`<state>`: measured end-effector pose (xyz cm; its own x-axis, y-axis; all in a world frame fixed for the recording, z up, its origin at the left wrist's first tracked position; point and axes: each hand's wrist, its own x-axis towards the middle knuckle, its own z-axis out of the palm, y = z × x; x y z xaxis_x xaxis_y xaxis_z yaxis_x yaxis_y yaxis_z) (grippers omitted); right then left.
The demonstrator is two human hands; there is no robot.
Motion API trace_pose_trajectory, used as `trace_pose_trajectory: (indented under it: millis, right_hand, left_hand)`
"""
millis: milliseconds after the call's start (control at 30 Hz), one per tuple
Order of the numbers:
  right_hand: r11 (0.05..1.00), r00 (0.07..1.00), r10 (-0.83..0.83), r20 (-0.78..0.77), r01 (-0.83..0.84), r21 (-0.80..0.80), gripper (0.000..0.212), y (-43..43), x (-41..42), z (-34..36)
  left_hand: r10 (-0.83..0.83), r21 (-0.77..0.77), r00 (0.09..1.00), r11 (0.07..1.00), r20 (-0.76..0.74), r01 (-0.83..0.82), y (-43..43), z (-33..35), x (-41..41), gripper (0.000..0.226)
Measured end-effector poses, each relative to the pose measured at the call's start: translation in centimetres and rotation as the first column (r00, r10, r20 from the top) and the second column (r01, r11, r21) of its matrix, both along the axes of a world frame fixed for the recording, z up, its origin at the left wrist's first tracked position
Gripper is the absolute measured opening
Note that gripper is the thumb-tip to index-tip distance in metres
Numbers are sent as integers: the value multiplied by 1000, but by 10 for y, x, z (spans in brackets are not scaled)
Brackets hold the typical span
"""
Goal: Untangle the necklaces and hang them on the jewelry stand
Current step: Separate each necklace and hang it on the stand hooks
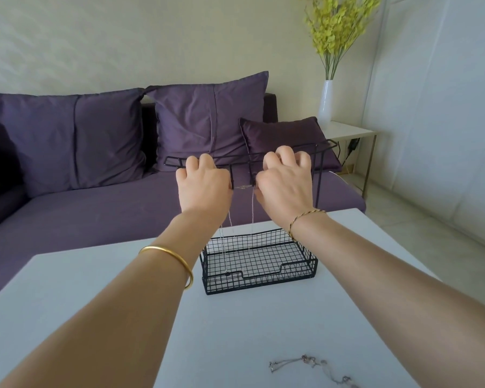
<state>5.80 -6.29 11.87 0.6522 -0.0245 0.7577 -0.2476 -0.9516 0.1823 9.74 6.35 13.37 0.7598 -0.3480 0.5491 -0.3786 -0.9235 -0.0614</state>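
Up at the top rail of the jewelry stand [263,281], a thin silver necklace [252,208] is stretched between two hands. A short run of chain shows in the gap, and two fine strands drop straight down toward the stand's wire basket base [305,257]. The left hand [205,189] has its fingers curled at the rail, pinching one end of the chain. The right hand [284,183], just beside it, is curled the same way on the other end. Exactly where the fingertips meet the chain is hidden behind the knuckles.

This looks like the hanging step: the chain seems free of knots and is being draped over the rail. The next move, I'd say, calls for a gentle settle onto the bar and a careful let-go, so the chain doesn't slide off into the basket.

Down on the white worktop [95,289], near the front edge, a second necklace [311,364] lies in a loose heap, well apart from the stand. That one is yet to be sorted. Behind it all sit a purple sofa [123,219] with cushions [67,135] and a white vase [325,105] of yellow flowers on a side table [347,131].
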Motion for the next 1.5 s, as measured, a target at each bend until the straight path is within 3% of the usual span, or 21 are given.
trace_pose_trajectory:
  millis: [133, 267, 333, 400, 433, 500, 567, 700, 800, 867, 1033, 1133, 1200, 1367, 1433, 1500]
  right_hand:
    - [1000, 1000, 22, -2, -21, 18, 17, -3, -7, -1]
    - [986, 984, 92, 153, -111, 121, 1, -13, -39, 4]
    - [966, 963, 101, 249, -155, 207, 11, -19, -61, -2]
    - [934, 955, 102, 279, -188, 304, 19, -23, -86, -21]
    - [913, 976, 99, 195, -167, 373, 20, -25, -98, -34]
    - [847, 976, 104, -193, 14, 531, 19, -29, -121, -72]
    - [787, 849, 141, -510, 217, 577, 19, -32, -142, -108]
    - [758, 618, 204, -759, 390, 522, 21, -28, -175, -155]
    - [781, 695, 154, -702, 349, 517, 4, -23, -182, -168]
    - [753, 737, 168, -655, 333, 568, 12, -24, -180, -172]
    - [655, 691, 221, -688, 417, 629, 31, -28, -179, -178]
    - [583, 685, 267, -678, 445, 680, 26, -33, -177, -178]
    - [530, 718, 302, -628, 421, 736, 23, -34, -176, -179]
    - [527, 814, 265, -517, 327, 784, 28, -29, -175, -176]
    - [437, 880, 279, -383, 239, 867, 23, -29, -171, -178]
    - [206, 932, 305, -196, 136, 969, 20, -27, -169, -175]
  left_hand:
    - [-26, -37, 999, 999, -25, 25, 6, 4, -9, 21]
    - [-60, -349, 994, 933, 94, 90, 14, 0, -37, 15]
    - [-96, -432, 976, 885, 193, 173, 14, -13, -57, 13]
    - [-194, -425, 975, 878, 105, 221, 10, -38, -79, 12]
    - [-245, -415, 969, 885, -33, 210, 6, -54, -87, 13]
    - [-282, -363, 885, 921, -369, 142, -2, -90, -102, 18]
    - [-224, -256, 760, 964, -610, 78, -9, -119, -111, 24]
    - [-67, -42, 637, 998, -768, 54, -18, -162, -129, 40]
    - [-32, 9, 668, 998, -744, 57, -22, -181, -133, 33]
    - [-29, 28, 692, 997, -721, 72, -24, -186, -132, 26]
    - [-95, -14, 658, 992, -747, 126, -19, -192, -136, 24]
    - [-161, -75, 625, 984, -764, 162, -13, -191, -138, 21]
    - [-174, -68, 634, 980, -754, 188, -11, -191, -137, 16]
    - [-163, -60, 597, 980, -786, 189, -10, -192, -141, 18]
    - [-220, -159, 522, 974, -824, 160, -8, -186, -141, 16]
    - [-362, -371, 401, 927, -841, 58, -6, -171, -141, 17]
